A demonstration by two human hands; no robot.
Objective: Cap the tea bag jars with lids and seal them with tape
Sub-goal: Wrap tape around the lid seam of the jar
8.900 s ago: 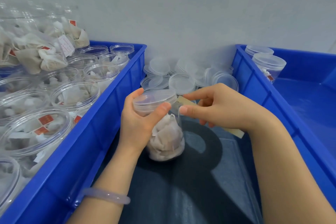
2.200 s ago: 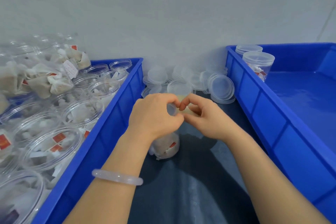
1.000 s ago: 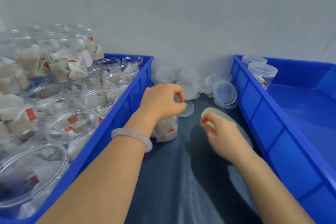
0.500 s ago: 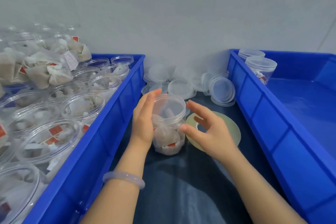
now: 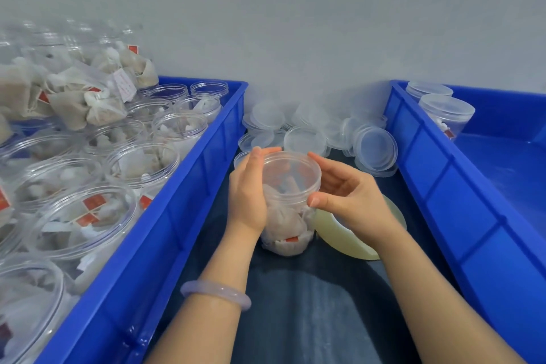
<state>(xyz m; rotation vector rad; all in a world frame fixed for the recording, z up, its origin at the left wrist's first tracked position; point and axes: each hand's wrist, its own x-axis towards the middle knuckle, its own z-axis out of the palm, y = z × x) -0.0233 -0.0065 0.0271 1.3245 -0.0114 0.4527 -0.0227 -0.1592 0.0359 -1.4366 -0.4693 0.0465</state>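
Head view: lidded jar (image 5: 288,201) upright on dark mat (image 5: 310,304), grey wall (image 5: 295,23) behind it. Left hand (image 5: 248,195) fingers pressed together, flat against jar's left side. Right hand (image 5: 351,198) thumb and fingers curl round jar's rim. Tape roll (image 5: 348,236) flat, just right of jar.

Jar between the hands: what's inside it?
Through the clear wall of the jar: pale tea bags, with a red tag near the bottom. The left hand covers its left side and the right hand part of its right, so the bags cannot be counted.
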